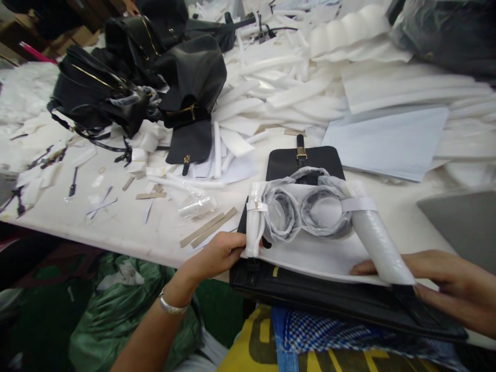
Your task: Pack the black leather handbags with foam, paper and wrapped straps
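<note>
A black handbag (pixel 333 302) lies at the near edge of the table against my body. White foam sheet (pixel 329 258) lines its top, and its flap (pixel 321 157) with a gold buckle (pixel 301 151) is folded away from me. On the foam rest two coiled straps (pixel 325 230) in clear plastic. A white-wrapped handle (pixel 382 243) rises on the right, banded with white tape. My left hand (pixel 220 253) is closed on the bag's left edge, fingertips partly hidden. My right hand (pixel 445 276) grips the right edge, its thumb and fingers around the bag side and foam.
Several black bags (pixel 194 72) with gold zips stand at the back left. White foam pieces (pixel 287 88) are heaped across the back. Brown card strips (pixel 209 227) and paper scraps lie left of my bag. A green sack (pixel 124 310) sits below the table edge.
</note>
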Tool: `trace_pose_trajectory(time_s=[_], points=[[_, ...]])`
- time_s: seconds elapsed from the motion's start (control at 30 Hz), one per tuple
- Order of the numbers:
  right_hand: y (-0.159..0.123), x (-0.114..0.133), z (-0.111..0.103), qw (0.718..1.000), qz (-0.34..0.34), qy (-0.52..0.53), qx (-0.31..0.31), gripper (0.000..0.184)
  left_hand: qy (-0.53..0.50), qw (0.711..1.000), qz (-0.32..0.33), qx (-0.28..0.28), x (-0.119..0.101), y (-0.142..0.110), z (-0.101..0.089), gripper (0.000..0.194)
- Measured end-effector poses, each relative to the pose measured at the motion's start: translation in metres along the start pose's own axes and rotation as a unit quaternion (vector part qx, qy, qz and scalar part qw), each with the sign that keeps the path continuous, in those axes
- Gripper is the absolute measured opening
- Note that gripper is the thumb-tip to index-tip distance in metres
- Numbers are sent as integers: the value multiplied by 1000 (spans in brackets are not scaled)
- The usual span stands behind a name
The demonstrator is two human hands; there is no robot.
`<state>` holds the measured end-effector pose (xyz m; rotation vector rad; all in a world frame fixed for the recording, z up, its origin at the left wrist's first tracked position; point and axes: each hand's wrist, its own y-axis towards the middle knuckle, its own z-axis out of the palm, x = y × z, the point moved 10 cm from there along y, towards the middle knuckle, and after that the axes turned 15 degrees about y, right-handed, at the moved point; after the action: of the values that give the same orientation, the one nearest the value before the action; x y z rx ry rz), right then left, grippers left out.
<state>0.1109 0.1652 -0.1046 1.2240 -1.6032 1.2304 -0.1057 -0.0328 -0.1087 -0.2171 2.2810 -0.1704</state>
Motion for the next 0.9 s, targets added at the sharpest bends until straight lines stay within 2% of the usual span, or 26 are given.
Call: trace_pose_trajectory(time_s=[0.17,0.33,0.5,0.6,0.7,0.8,0.9], points=[[8,21,8,999,13,40,31,28,-11,1000,-3,15,-5,-12,1,17],[-3,38,12,998,-21,34,39,30,89,994,2,-59,-24,-30,-11,21],[-14,29,14,998,21,37,43,32,116,991,29,-63,-37,-40,-6,22],[-11,29,12,999,23,16,32,34,146,987,34,-65,-35,-44,2,37],[-4,22,11,999,18,2,31,36,176,978,34,-108,-32,-54,4,41],[1,12,12,999,-16,-1,49,38,183,968,22,-170,-27,-70,0,38],[2,12,12,995,-86,-4,59,41,163,969,9,-183,-19,-86,3,32]])
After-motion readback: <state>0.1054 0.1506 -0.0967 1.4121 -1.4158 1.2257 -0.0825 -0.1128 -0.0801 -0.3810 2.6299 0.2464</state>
